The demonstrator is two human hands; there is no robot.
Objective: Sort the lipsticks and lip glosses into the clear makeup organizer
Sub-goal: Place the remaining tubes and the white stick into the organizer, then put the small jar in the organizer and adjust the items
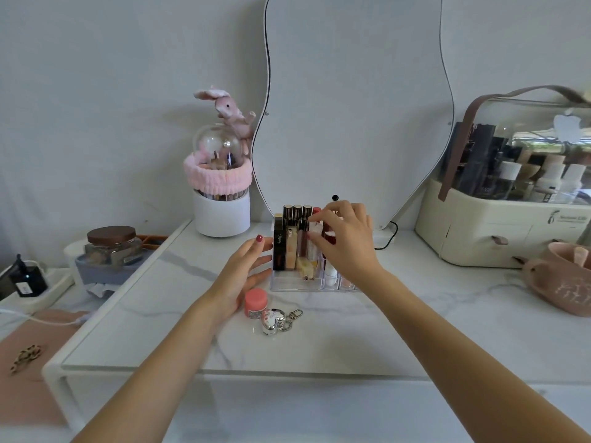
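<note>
- your right hand (347, 241) is curled over the clear acrylic makeup organizer (287, 282) on the white marble-patterned tabletop (319, 340), its fingertips pinching a slim pale-capped lip gloss tube (315, 241) that stands in a middle slot.
- your left hand (246, 270) is flat and relaxed, fingers straight, resting against the organizer's left side and gripping nothing; it looks like a brace.
- the organizer already holds a row of upright tubes: a black and gold lipstick (279, 244) at the left end, a peach gloss tube (290, 251) next to it, and dark gold-capped tubes (297, 215) behind.
- two small pieces are outside the organizer, just in front of it: a round pink jar (255, 303) near your left wrist and a silver heart-shaped case on a keychain (274, 319) touching or nearly touching the jar.
- risk: the tubes are tall and packed tightly, so if you let go before the pinched tube is fully seated, it could lean and knock its neighbours.
- risk: pushing down hard while the bracing hand is only resting could slide the light organizer back toward the wavy-edged mirror (351, 107).
- risk: drawing your left wrist back carelessly could sweep the pink jar and heart case toward the table edge.
- i cannot tell how many slots under your right hand are free.
</note>
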